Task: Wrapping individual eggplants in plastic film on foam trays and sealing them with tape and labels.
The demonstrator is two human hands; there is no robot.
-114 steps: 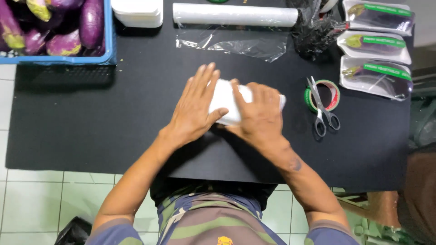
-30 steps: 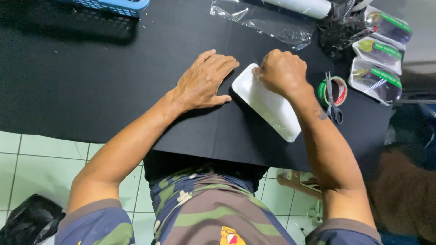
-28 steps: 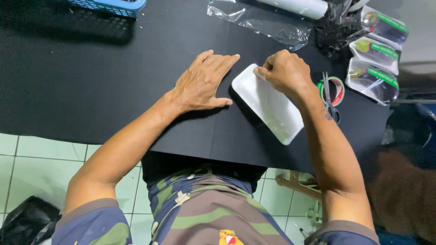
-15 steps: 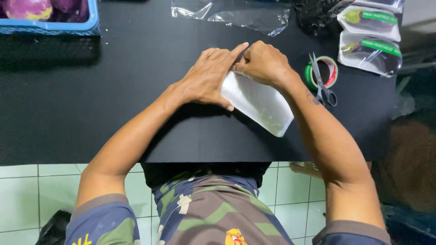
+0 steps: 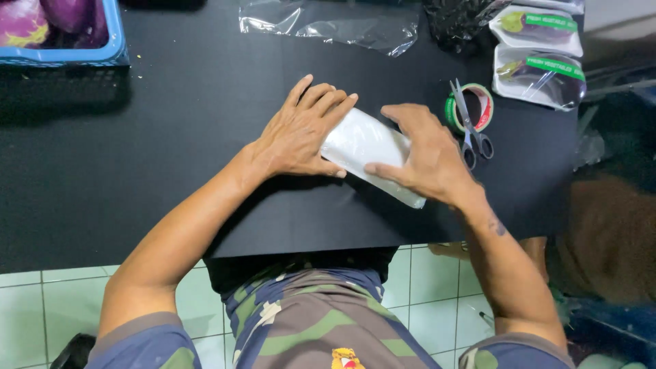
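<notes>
Hands flat on a wrapped white tray at the middle of our black table (image 5: 137,171).

Our left hand (image 5: 301,133) and right hand (image 5: 424,154) press open-palmed on the white foam tray (image 5: 365,147), gripping nothing. Upper left, a blue crate (image 5: 113,41) holds purple eggplants (image 5: 27,20); upper right, packed eggplant trays (image 5: 540,55) sit beyond scissors (image 5: 468,130) lying on a tape roll (image 5: 484,102).
</notes>
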